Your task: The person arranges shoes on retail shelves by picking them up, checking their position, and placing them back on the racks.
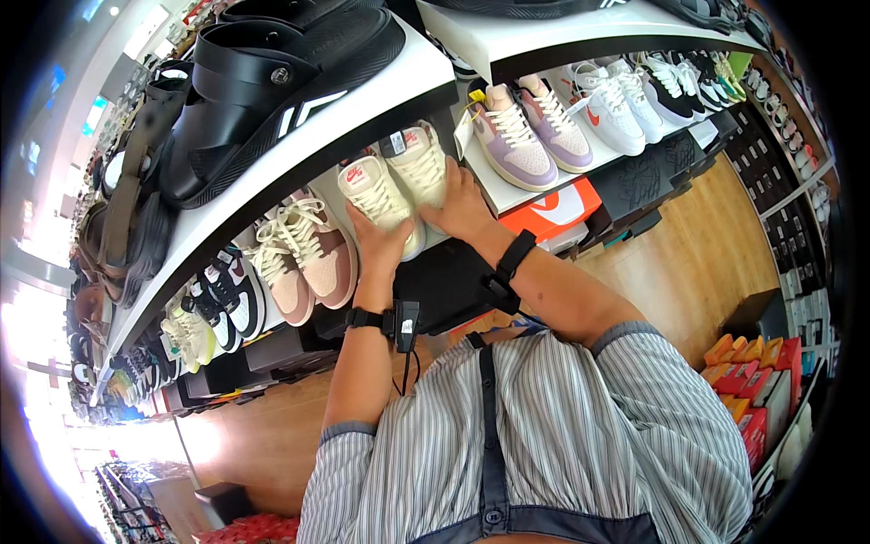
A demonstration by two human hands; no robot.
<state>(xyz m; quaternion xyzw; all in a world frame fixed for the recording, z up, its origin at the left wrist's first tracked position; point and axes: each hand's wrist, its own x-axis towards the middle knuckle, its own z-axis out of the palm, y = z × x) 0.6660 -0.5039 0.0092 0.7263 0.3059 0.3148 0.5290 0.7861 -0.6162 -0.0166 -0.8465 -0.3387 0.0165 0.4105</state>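
A pair of cream Nike sneakers stands side by side on the lower display shelf before me, toes towards me. My left hand (382,238) grips the left cream sneaker (372,187), with the thumb and fingers spread around its sides. Around the outer side of the right cream sneaker (423,163) my right hand (462,204) is closed, its thumb near the toe. A tag with a printed code (396,143) sits at that shoe's collar. The soles are mostly hidden, so whether they touch the shelf I cannot tell.
Pink-brown sneakers (329,262) stand just left, lilac sneakers (523,143) with a paper tag to the right, then white sneakers (608,109). The upper shelf edge (326,129) overhangs, bearing black sandals (238,102). Orange (554,207) and black shoeboxes (646,177) lie below.
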